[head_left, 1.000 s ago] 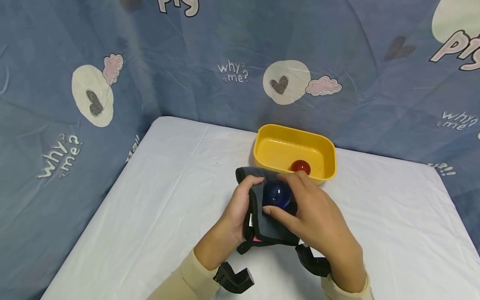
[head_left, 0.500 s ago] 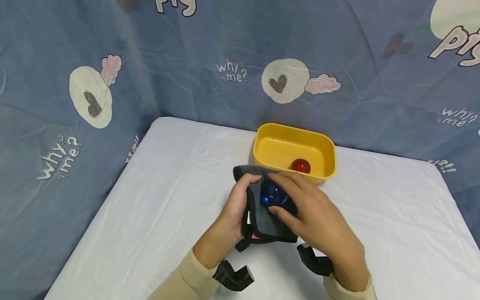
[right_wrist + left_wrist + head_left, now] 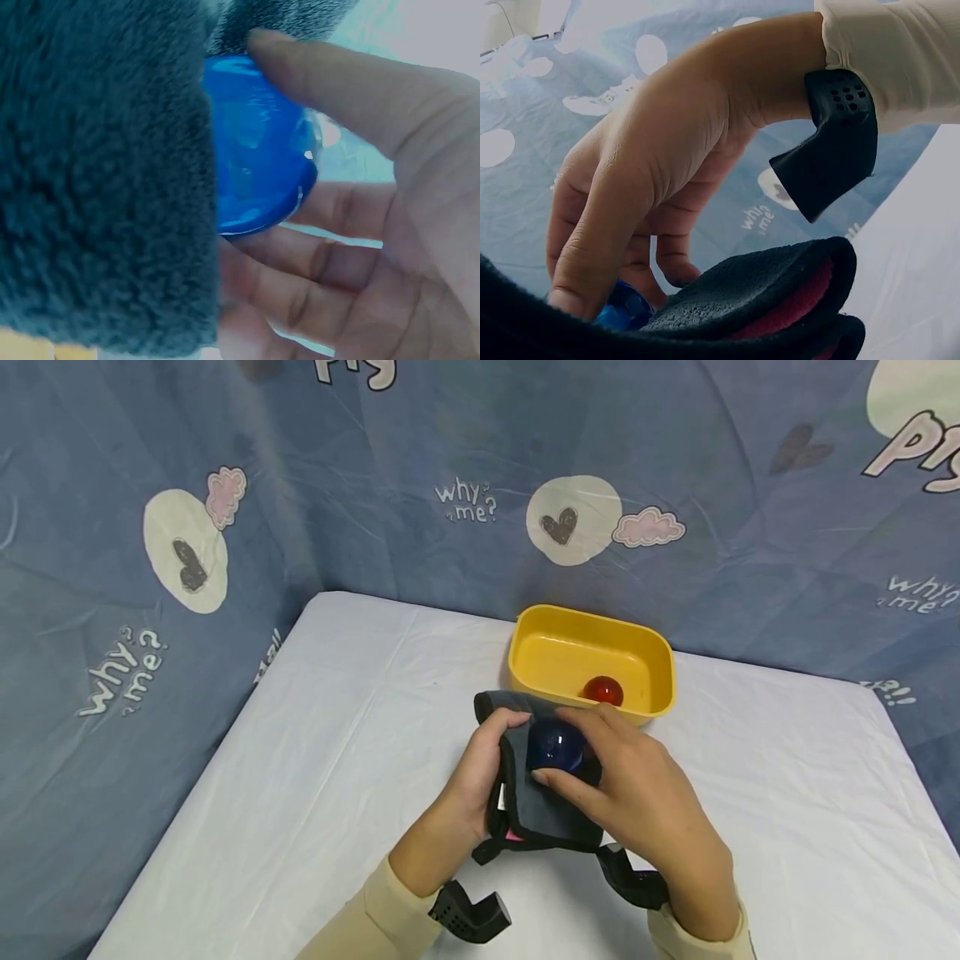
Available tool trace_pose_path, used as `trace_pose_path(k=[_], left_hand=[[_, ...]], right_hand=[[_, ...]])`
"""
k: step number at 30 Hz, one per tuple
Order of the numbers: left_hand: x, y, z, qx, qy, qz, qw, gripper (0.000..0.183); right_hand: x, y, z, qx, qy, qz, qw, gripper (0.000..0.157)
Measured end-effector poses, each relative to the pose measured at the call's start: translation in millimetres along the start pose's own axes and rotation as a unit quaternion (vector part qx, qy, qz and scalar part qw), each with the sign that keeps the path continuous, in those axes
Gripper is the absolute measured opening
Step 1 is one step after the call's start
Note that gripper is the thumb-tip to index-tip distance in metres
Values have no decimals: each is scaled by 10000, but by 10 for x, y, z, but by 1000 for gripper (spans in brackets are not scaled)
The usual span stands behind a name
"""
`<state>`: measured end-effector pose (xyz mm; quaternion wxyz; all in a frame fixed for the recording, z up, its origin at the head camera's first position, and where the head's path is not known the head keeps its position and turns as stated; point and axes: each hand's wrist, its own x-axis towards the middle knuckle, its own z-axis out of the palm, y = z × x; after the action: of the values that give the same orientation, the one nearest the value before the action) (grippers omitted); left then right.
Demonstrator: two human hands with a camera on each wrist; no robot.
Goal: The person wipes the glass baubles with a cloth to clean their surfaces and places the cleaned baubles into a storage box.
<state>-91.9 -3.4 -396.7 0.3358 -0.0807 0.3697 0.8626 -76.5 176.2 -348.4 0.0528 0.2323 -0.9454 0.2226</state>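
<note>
A folded dark grey cloth (image 3: pixel 551 806) with black edging and pink inner layers is held above the table in the head view. My left hand (image 3: pixel 474 777) grips its left side, thumb on top; the other fingers are hidden behind. On the cloth sits a shiny, see-through blue ball (image 3: pixel 555 746), pinched between thumb and fingers of my right hand (image 3: pixel 637 785). The right wrist view has the fingers curled round the ball (image 3: pixel 259 150), its far side against the fuzzy cloth (image 3: pixel 105 187). In the left wrist view the right hand (image 3: pixel 645 157) reaches down over the ball.
Just beyond the hands stands a yellow tub (image 3: pixel 592 647) with a red ball (image 3: pixel 603 691) in its near right part. White cloth covers the table (image 3: pixel 360 718). A blue printed curtain (image 3: pixel 360 485) hangs along the back and left sides.
My right thumb and fingers have shifted slightly on the blue ball, and its shine looks different. The left hand, folded cloth and yellow tub hold about the same places.
</note>
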Motion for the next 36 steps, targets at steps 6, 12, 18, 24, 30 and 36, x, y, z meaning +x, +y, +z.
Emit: trace_pose_path(k=[6, 12, 18, 24, 30, 36], left_hand=[[-7, -20, 23, -70, 16, -156, 9999, 61], [-2, -34, 26, -25, -82, -236, 9997, 59], [-1, -20, 16, -45, -52, -111, 9999, 56], [1, 18, -3, -65, -59, 37, 10000, 57], [4, 24, -36, -24, -42, 110, 9999, 57], [8, 8, -29, -70, -225, 51, 9997, 61]], right_hand=[[6, 4, 36, -420, 438, 129, 9981, 64], [16, -8, 48, -495, 762, 724, 9932, 48], [14, -56, 35, -144, 520, 700, 9961, 42], [2, -71, -12, 36, -59, 2, 10000, 68], [17, -78, 12, -8, -187, -162, 9997, 71], [28, -70, 41, 145, -99, 156, 9997, 69]])
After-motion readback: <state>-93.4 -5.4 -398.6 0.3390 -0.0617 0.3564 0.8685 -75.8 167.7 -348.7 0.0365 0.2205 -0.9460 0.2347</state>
